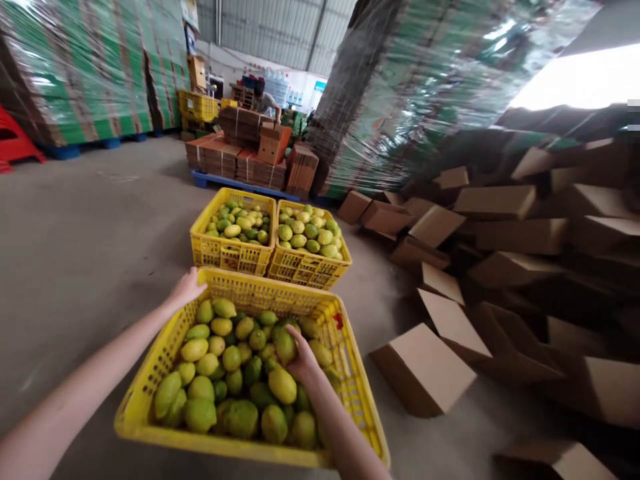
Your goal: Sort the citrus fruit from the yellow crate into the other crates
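Observation:
Right in front of me is a yellow plastic crate [250, 448] with many green and yellow lemons [231, 358] in it. My left hand [186, 288] grips the crate's far left corner, its fingers curled over the rim. Inside the crate, toward the right side, my right hand [303, 357] is closed around a green-yellow lemon [286, 345]. Part of that lemon and some fingers are hidden from this angle. Other lemons lie close around the right hand.
Beyond stand two more yellow crates, a left one [230, 253] and a right one [310, 272], both holding lemons. Cardboard boxes [425, 370] are heaped at right. A pallet of flattened cartons [220, 160], a person [265, 101] and wrapped stacks [90, 67] are farther back.

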A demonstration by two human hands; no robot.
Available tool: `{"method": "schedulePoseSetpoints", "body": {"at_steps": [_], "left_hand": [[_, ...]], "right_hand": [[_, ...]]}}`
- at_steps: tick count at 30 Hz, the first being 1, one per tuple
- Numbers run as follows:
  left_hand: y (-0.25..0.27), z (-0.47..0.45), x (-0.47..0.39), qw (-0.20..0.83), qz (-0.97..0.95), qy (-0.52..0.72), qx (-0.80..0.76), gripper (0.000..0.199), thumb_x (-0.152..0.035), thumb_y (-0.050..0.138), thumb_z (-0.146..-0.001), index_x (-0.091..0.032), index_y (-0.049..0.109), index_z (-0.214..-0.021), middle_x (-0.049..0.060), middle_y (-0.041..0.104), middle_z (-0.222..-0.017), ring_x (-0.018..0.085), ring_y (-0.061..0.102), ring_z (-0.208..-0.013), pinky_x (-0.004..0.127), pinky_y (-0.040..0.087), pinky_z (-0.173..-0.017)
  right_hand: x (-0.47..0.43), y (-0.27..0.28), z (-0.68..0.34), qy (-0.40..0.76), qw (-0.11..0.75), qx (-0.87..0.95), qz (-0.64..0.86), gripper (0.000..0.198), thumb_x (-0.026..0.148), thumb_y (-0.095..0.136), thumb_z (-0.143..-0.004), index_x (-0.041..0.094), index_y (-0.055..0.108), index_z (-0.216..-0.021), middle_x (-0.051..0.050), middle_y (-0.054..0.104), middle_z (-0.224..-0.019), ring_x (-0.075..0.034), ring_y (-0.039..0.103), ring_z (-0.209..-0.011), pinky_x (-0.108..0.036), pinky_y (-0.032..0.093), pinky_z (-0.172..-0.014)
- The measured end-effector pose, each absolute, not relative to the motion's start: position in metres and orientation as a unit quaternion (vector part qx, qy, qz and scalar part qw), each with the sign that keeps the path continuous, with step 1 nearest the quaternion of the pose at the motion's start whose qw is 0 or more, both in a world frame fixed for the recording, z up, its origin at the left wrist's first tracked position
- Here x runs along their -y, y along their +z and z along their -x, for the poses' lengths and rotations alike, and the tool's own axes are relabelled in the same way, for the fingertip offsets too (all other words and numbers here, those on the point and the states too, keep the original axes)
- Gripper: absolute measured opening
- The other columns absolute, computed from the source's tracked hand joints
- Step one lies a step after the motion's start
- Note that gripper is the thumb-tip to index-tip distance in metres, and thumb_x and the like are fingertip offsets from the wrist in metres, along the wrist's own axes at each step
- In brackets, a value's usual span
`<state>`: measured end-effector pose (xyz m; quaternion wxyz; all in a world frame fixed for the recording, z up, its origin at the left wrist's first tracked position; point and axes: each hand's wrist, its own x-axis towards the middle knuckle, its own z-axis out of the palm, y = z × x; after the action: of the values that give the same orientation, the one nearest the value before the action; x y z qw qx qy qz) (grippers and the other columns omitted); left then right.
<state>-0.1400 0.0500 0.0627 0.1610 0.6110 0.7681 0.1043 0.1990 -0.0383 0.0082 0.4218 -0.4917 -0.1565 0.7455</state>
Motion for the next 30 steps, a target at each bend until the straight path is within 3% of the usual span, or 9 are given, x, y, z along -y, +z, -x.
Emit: {"method": "schedulePoseSetpoints", "body": {"at_steps": [12,20,25,30], "left_hand": [[0.058,0.139,-0.049,0.164,-0.613,0.051,-0.771,0.036,-0.029,0.044,-0.098,-0.008,0.047,-0.127,0.025,0.073,-0.116,0.033,0.072,-0.109,0.036,0.054,-0.087],[0.055,0.138,-0.054,0.202,-0.590,0.029,-0.781,0.037,-0.035,0.043,-0.099,-0.015,0.043,-0.130,0.021,0.073,-0.120,0.033,0.073,-0.109,0.035,0.054,-0.082],[0.054,0.134,-0.056,0.207,-0.589,0.019,-0.781,0.040,-0.030,0.039,-0.101,-0.009,0.041,-0.135,0.024,0.073,-0.118,0.033,0.073,-0.109,0.036,0.053,-0.085],[0.060,0.130,-0.057,0.209,-0.571,-0.005,-0.794,0.045,-0.030,0.043,-0.100,-0.009,0.038,-0.140,0.022,0.074,-0.116,0.031,0.072,-0.112,0.032,0.052,-0.086]], "right_hand": [[0.041,0.041,-0.190,0.723,0.426,0.005,0.544,0.010,0.030,0.060,-0.086,0.021,0.061,-0.081,-0.003,0.069,-0.063,-0.016,0.066,-0.056,-0.023,0.051,-0.050],[0.014,0.089,-0.239,0.688,0.490,0.056,0.532,0.018,0.025,0.060,-0.070,0.018,0.063,-0.086,-0.006,0.072,-0.067,-0.022,0.069,-0.060,-0.029,0.054,-0.055],[-0.015,0.107,-0.248,0.612,0.534,0.053,0.581,0.017,0.023,0.063,-0.069,0.022,0.060,-0.086,0.000,0.071,-0.066,-0.019,0.067,-0.056,-0.028,0.055,-0.052],[-0.057,0.109,-0.226,0.557,0.543,0.104,0.620,0.016,0.031,0.066,-0.071,0.024,0.055,-0.081,0.003,0.063,-0.057,-0.015,0.058,-0.048,-0.024,0.047,-0.044]]}}
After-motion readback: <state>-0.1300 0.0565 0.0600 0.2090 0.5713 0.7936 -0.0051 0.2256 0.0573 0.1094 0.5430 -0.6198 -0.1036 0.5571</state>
